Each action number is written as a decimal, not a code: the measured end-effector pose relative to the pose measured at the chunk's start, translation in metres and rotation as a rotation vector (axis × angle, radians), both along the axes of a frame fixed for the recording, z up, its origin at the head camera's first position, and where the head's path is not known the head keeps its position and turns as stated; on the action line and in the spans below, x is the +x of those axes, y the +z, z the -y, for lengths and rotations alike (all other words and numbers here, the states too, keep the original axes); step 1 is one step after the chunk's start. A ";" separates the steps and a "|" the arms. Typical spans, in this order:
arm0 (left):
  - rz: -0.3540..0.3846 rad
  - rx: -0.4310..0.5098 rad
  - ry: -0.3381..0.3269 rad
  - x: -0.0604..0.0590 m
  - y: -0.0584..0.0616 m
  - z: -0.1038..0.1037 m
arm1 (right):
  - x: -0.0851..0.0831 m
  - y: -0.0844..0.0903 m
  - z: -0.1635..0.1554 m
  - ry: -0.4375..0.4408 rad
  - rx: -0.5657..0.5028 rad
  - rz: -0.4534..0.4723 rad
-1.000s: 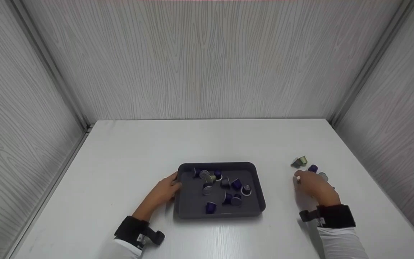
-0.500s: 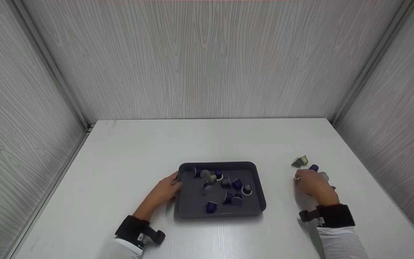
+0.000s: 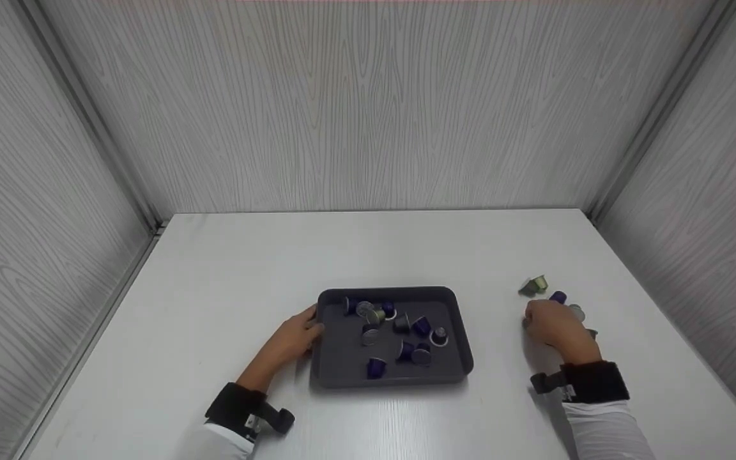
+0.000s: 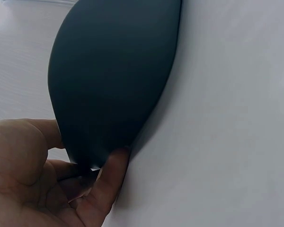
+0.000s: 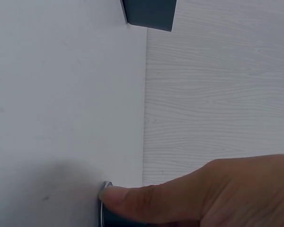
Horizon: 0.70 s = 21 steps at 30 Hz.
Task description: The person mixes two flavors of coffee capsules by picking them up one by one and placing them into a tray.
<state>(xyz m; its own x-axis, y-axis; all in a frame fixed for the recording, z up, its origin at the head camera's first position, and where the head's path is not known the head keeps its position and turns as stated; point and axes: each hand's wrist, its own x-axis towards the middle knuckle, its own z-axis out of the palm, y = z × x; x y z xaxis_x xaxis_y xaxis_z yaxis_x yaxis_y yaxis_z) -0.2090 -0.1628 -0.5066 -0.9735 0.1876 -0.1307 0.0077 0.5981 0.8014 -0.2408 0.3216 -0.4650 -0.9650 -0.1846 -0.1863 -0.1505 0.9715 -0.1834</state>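
Gripping the left wall of a dark tray (image 3: pixel 393 383) with the left hand (image 3: pixel 291 337), midway between the side edges of the table (image 3: pixel 246 255), with scattered capsules (image 3: pixel 420 326) lying inside the tray. Pinching a dark capsule (image 5: pixel 116 220) with the right hand (image 3: pixel 558 327), toward the table's right edge, just beside loose capsules (image 3: pixel 558 298) in green, purple and grey.

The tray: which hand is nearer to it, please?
Left. The left hand holds the tray at its left side; the right hand is apart from it, to its right.
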 end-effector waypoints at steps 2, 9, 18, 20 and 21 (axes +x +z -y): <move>0.003 -0.004 0.001 -0.001 0.000 0.000 | 0.000 0.000 0.000 -0.014 0.016 0.010; -0.006 -0.008 0.003 -0.002 0.000 -0.001 | -0.001 0.002 0.000 -0.039 0.061 0.024; -0.034 -0.001 0.003 -0.001 -0.002 0.000 | 0.000 0.003 0.005 -0.048 0.034 -0.006; -0.034 0.004 -0.002 -0.001 -0.002 0.000 | 0.001 0.002 0.007 -0.026 0.023 -0.027; -0.035 0.004 -0.004 -0.001 -0.002 0.000 | 0.002 0.002 0.007 -0.014 0.017 -0.038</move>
